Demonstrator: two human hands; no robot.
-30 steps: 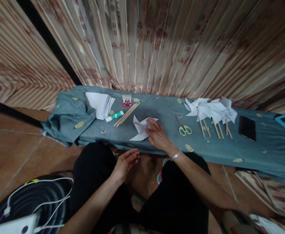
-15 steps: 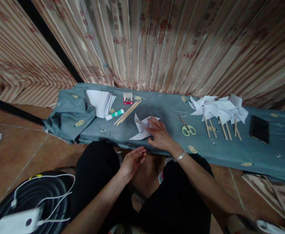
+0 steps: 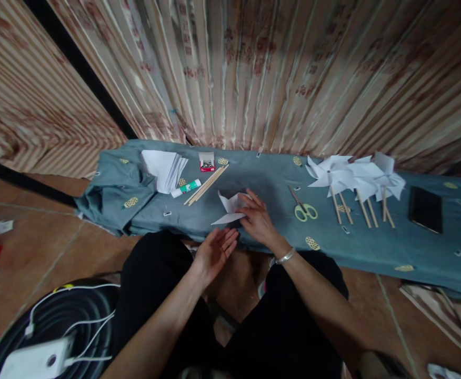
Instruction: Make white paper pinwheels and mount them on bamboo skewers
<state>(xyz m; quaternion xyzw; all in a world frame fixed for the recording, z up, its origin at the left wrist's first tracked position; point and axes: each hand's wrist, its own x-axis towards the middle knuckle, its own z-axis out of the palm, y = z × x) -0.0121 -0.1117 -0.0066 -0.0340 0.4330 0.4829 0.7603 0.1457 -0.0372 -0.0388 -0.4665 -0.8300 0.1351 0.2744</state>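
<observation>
In the head view, my right hand (image 3: pixel 259 218) grips the right side of a white paper pinwheel (image 3: pixel 229 205), its fingers curled over the folded blades. The pinwheel is tilted, seen more from its edge, above the cloth. Palm up, my left hand (image 3: pixel 217 251) lies just below it at the cloth's front edge, fingers stretched out and nothing in them. Several thin wooden sticks (image 3: pixel 206 185) lie to the left of the pinwheel, beside a green and white glue stick (image 3: pixel 186 188). Green-handled scissors (image 3: pixel 304 209) rest to the right of my right hand.
A stack of white paper (image 3: pixel 162 168) and an open red box of small metal pieces (image 3: pixel 207 162) are at the back left. On the right, several finished pinwheels on sticks (image 3: pixel 354 176) lie near a black phone (image 3: pixel 426 209). A grey-green cloth (image 3: pixel 266 168) covers the bench.
The pinwheel, flat on the cloth before, is now tilted up in my right hand. My left hand has turned palm up and its fingers have opened.
</observation>
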